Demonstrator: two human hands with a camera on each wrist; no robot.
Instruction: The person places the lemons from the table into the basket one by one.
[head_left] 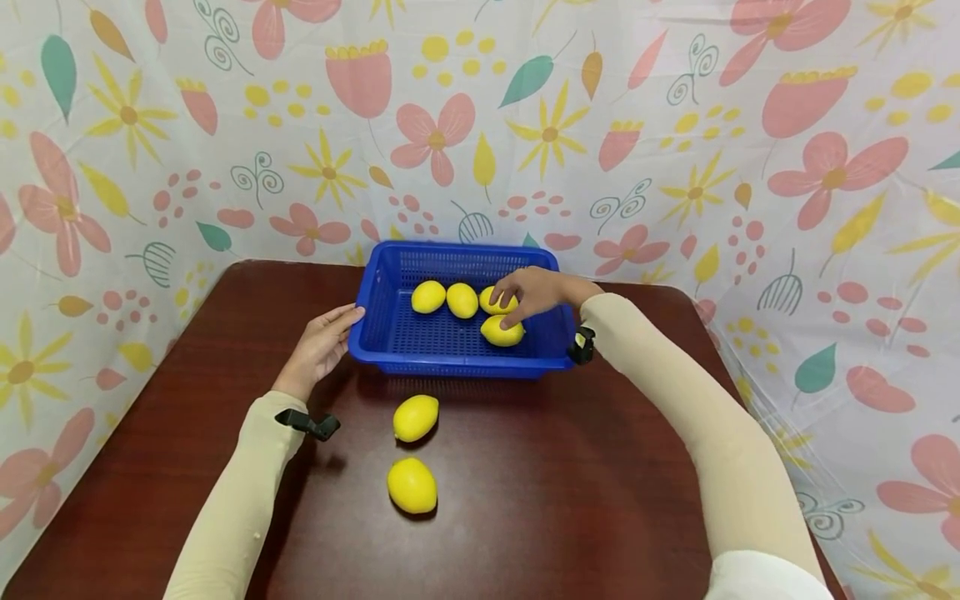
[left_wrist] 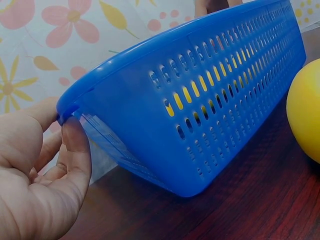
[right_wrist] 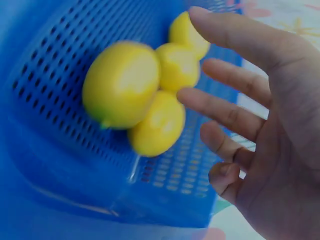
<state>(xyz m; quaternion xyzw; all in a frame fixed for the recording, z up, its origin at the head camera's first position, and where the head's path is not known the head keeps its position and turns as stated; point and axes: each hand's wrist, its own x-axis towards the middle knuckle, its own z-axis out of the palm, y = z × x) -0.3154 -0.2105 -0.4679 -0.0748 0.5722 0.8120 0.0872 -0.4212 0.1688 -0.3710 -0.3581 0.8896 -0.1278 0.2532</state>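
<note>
Head view showed a blue perforated plastic basket (head_left: 457,354) lying with its long axis across a dark brown wooden table (head_left: 570,483), straight ahead of the person, with four yellow lemons inside. The right hand (head_left: 536,293) was over the basket's right half, fingers spread and relaxed, gripping nothing, its fingertips at or just above the nearest yellow lemon in the basket (head_left: 501,332); contact could not be told. The left hand (head_left: 322,343) rested open against the basket's left end. Two loose yellow lemons (head_left: 416,417) lay on the table in front of the basket, between the forearms and slightly nearer the left one. The right wrist view showed what the head view hid: the fingers (right_wrist: 235,117) stood apart from the lemon cluster (right_wrist: 122,82), palm open. The left wrist view showed the thumb (left_wrist: 75,150) pressed under the basket's rim (left_wrist: 67,107), and one loose lemon (left_wrist: 305,115) close to the front wall.
</note>
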